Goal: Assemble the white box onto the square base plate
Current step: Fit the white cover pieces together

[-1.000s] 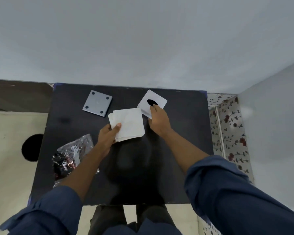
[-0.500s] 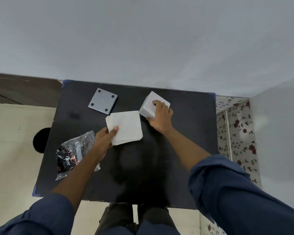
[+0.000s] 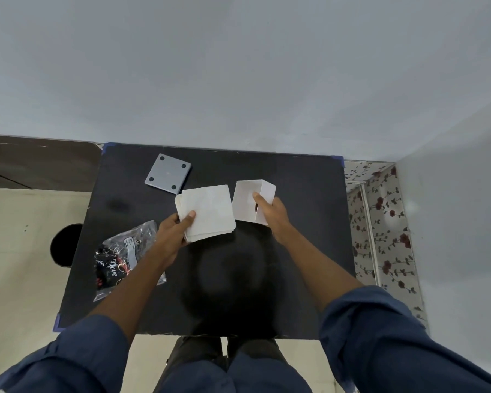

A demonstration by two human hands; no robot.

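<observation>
White card is the story right now: the right hand (image 3: 270,214) has the white box (image 3: 253,200) tipped up off the black tabletop (image 3: 301,251), fingers hooked over its near wall and the thumb side wrapped round the outside, so that grip is closed on the box. A second ago this same piece looked like a flat square with a dark hole showing and the fingers just resting on it; half a second ago it read as a closed cube under the palm; now the open hollow faces the camera, so it has been rolled over and picked up. The left hand (image 3: 176,231) pinches the near-left corner of the stack of white sheets (image 3: 207,212), thumb on top, and that stack has hardly shifted, sitting mid-tabletop just beside the box. The grey square base plate (image 3: 167,173), with four dark holes at its corners, lies untouched toward the far-left part of the tabletop, its near corner right by the sheets and apart from the box. A crinkled plastic packet (image 3: 125,256) rests near the left edge. My read: the box is now in hand and oriented for carrying, which is the real gain here, but the mating step is not yet begun; it probably needs carrying leftward past the sheets and squaring to the plate's edges.
</observation>
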